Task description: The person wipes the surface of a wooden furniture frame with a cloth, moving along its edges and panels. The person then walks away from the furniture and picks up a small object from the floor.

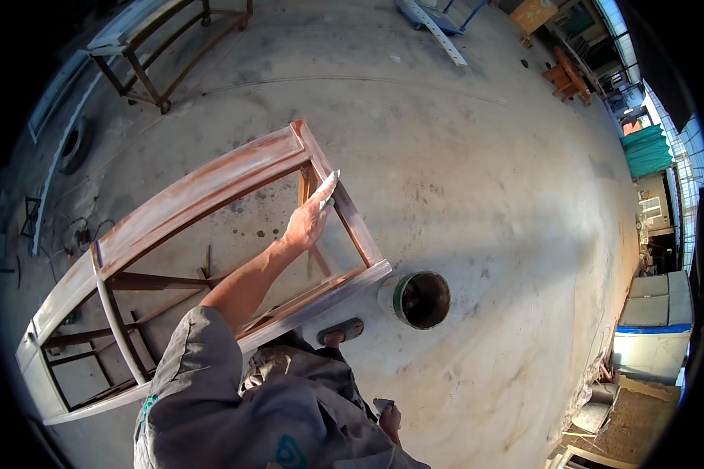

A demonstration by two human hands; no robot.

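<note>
A long wooden furniture frame [211, 176], reddish-brown with whitish dusty patches, stands on the floor to my left and ahead. My left hand [309, 223] reaches across it to the short end rail [352, 223]. Its fingers press a pale folded sheet [331, 186], which looks like sandpaper, against the rail near the far corner. Low by my right side, away from the frame, is my right hand [391, 422]. A small flat dark grey piece [383, 405] sticks out of its closed fingers; its kind is unclear.
An open round bucket [399, 301] with a green band stands right of the frame, beside my sandalled foot [344, 332]. A wheeled metal rack [164, 59] is at the far left, near a tyre [74, 144]. A blue trolley [438, 19] stands at the back. Boards and cabinets line the right.
</note>
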